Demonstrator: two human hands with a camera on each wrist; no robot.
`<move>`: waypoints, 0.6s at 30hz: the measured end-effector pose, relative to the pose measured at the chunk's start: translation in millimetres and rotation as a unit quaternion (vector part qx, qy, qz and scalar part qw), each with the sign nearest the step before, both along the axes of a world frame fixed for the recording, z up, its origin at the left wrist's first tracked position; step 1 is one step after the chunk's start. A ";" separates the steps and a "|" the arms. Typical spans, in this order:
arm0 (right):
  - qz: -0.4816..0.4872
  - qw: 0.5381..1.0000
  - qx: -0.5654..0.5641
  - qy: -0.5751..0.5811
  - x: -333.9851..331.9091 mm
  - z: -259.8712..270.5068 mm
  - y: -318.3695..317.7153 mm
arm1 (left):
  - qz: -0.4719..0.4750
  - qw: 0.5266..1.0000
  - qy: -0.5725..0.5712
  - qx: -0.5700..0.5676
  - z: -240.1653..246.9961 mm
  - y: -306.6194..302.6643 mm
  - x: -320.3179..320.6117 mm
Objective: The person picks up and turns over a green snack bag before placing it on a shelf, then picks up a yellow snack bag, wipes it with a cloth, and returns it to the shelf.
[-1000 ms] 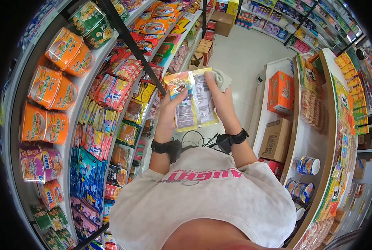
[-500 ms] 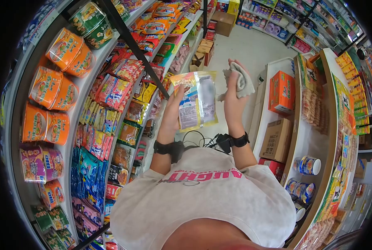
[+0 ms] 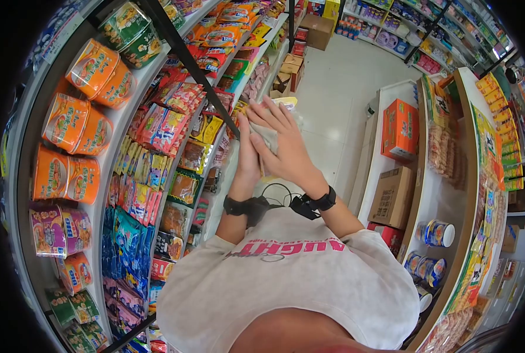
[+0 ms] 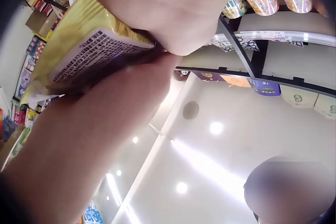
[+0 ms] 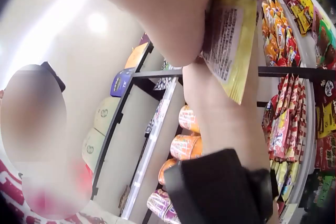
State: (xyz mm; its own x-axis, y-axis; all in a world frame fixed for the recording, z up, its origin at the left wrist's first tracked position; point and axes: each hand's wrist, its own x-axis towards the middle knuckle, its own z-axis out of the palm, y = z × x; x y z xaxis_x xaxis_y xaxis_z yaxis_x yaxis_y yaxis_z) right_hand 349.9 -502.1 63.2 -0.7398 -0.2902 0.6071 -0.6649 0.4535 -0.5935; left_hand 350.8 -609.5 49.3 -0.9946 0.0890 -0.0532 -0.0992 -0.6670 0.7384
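In the head view, the left hand (image 3: 247, 156) holds a yellow-edged packet (image 3: 287, 103), mostly hidden behind the hands. The right hand (image 3: 283, 144) lies across it with fingers straight and slightly spread, pressing a grey cloth (image 3: 267, 137) that shows between thumb and forefinger. The packet's printed back (image 4: 97, 53) appears in the left wrist view beside the hands and forearm. In the right wrist view, the packet (image 5: 227, 45) tilts down beside the wrists; the fingertips are hidden there.
Shelves of snack bags (image 3: 162, 126) and orange noodle tubs (image 3: 68, 122) stand at the left. At the right, a shelf bears an orange box (image 3: 399, 129), a cardboard box (image 3: 390, 197) and jars (image 3: 436, 233). A black upright (image 3: 195, 70) rises close beside the left hand.
The right hand with the cloth first moved away right from the packet, then came back left over it. The packet has turned, and its printed side is hidden from the head view.
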 end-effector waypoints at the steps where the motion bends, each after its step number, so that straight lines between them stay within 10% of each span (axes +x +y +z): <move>1: 0.019 1.000 -0.009 -0.003 -4.1 -0.1 1.0 | 0.002 0.999 0.002 -0.032 1.1 -0.2 1.4; 9: -0.007 1.000 0.017 0.005 -44.2 -16.6 21.1 | -0.049 0.961 0.008 -0.273 1.7 -6.9 2.9; 13: -0.138 0.987 -0.081 -0.029 -48.0 -26.6 21.9 | -0.039 0.998 -0.045 -0.038 -20.4 -1.7 -2.2; 18: -0.026 0.999 0.017 0.010 -2.6 -17.8 3.0 | -0.021 0.991 -0.047 0.124 -35.6 -13.2 -31.9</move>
State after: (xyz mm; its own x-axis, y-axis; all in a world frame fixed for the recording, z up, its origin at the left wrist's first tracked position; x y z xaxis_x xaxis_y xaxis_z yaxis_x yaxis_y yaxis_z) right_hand 347.3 -499.2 45.4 -0.7425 -0.2725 0.6119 -0.6511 0.5082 -0.5637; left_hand 318.9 -622.7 13.7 -0.9814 0.1526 -0.1166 -0.1916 -0.8210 0.5378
